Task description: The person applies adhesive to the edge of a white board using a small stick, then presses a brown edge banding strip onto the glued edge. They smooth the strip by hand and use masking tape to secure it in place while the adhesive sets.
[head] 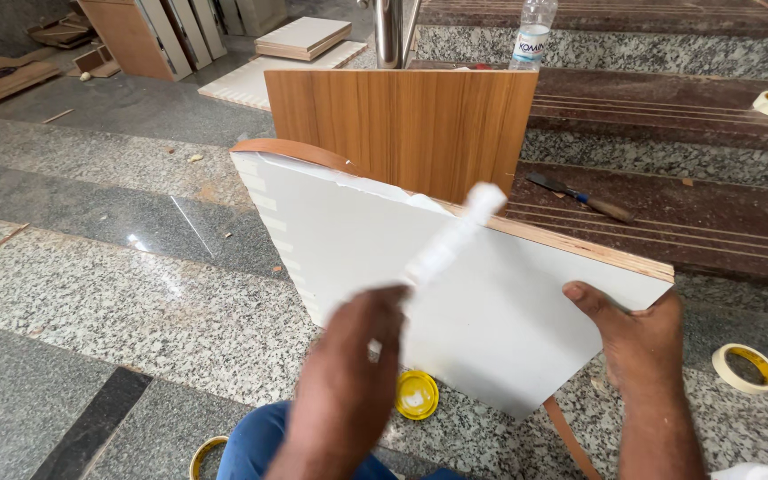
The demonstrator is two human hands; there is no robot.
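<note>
Head view, looking down at the white laminated board (491,311) tilted up on one corner on the granite floor (117,293), its plywood edge (580,244) along the top. A strip of brown edge banding (300,153) curls over the top-left corner, and another bit trails out below the board near the right knee.

The right hand (637,342) is clamped on the board's right edge, thumb on the white face, the other fingers wrapped behind where I can't see them. The left hand (348,382) is closed around a white tube-like tool (451,240), blurred from motion, so can't say exactly what it is. The fingers look curled tight on it.

What could go wrong, imo: the board is balanced on one corner and held by one hand only, so on that polished floor the corner could skid out. The loose banding could also peel back or kink at the corner if it's knocked by that swinging tool.

Around it: a wood-grain panel (402,129) standing just behind the board, a water bottle (532,34) behind that on the steps, a chisel (580,196) lying on the brown stair tread, two rolls of masking tape (746,366) off to the right, one up on the steps, and a yellow lid (417,395) on the floor just under the board's lower edge.
</note>
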